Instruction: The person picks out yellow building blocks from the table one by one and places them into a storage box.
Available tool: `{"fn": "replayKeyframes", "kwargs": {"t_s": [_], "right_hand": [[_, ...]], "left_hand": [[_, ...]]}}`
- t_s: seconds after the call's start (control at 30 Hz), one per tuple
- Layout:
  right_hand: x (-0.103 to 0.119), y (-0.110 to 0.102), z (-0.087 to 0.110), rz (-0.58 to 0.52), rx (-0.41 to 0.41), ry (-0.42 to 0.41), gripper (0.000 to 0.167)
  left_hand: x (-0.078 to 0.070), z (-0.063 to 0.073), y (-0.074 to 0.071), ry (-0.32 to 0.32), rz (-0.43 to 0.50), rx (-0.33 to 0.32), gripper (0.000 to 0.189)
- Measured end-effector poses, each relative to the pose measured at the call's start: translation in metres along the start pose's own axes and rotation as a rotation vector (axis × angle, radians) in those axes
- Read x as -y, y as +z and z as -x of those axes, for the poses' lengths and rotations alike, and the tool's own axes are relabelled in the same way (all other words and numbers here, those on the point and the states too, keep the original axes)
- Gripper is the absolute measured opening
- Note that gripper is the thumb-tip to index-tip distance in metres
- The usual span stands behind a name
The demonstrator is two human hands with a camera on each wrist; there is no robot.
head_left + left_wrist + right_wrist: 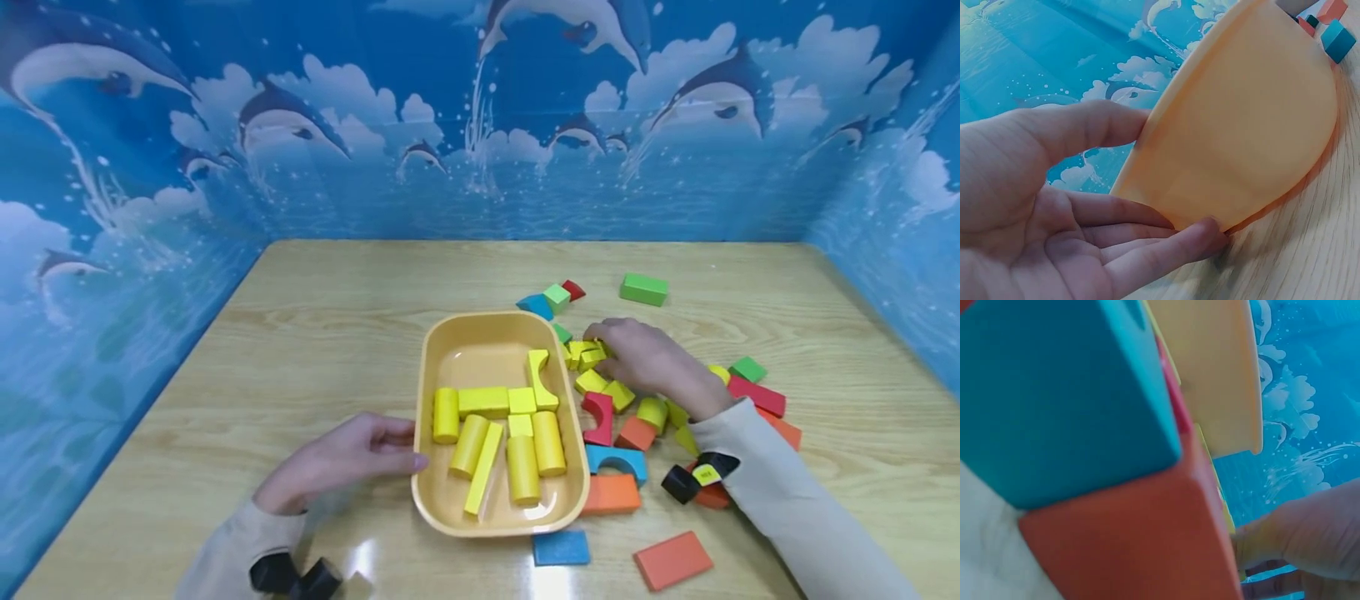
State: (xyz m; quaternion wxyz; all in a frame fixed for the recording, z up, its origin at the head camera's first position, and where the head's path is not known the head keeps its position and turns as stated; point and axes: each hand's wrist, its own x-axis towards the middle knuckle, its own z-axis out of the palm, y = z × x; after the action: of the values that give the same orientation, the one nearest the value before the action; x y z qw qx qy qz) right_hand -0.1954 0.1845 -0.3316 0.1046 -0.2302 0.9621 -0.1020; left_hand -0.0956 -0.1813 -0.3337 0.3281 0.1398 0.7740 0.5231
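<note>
A tan plastic tray (480, 333) holds several yellow wooden blocks: cylinders, bars, cubes and a piece with a curved cutout. My left hand (356, 458) grips its left side. In the left wrist view, the thumb meets the rim and the other fingers lie against the outer wall of the tray (1247, 119). Just beyond the right side, my right hand (652, 358) has thumb and fingers curled about small yellow blocks (581, 356); its fingertips are partly hidden. The right wrist view shows this hand (1310, 544) behind a large teal block (1066, 406) and an orange block (1135, 544).
Loose blocks crowd the tray's right side, among them a red arch (598, 419), a blue arch (618, 461) and an orange block (611, 494). A green block (643, 289) lies farther back. Nearer me are a blue block (561, 547) and a red-orange block (672, 561). Dolphin-print cloth (480, 167) encloses the table.
</note>
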Motion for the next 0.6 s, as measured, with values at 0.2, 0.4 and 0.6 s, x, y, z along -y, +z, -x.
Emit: {"fn": "replayKeyframes", "kwargs": {"t_s": [0.2, 0.4, 0.6], "right_hand": [[-0.003, -0.006, 0.001, -0.002, -0.095, 0.005, 0.035], [0.002, -0.014, 0.002, -0.152, -0.238, -0.042, 0.038], [0.013, -0.015, 0.001, -0.201, -0.309, -0.057, 0.041]], "left_hand": [[0.000, 0.000, 0.000, 0.055, -0.019, 0.005, 0.052], [-0.001, -0.001, 0.000, 0.030, 0.012, 0.013, 0.055], [-0.002, -0.002, 0.001, -0.008, 0.020, 0.004, 0.055]]}}
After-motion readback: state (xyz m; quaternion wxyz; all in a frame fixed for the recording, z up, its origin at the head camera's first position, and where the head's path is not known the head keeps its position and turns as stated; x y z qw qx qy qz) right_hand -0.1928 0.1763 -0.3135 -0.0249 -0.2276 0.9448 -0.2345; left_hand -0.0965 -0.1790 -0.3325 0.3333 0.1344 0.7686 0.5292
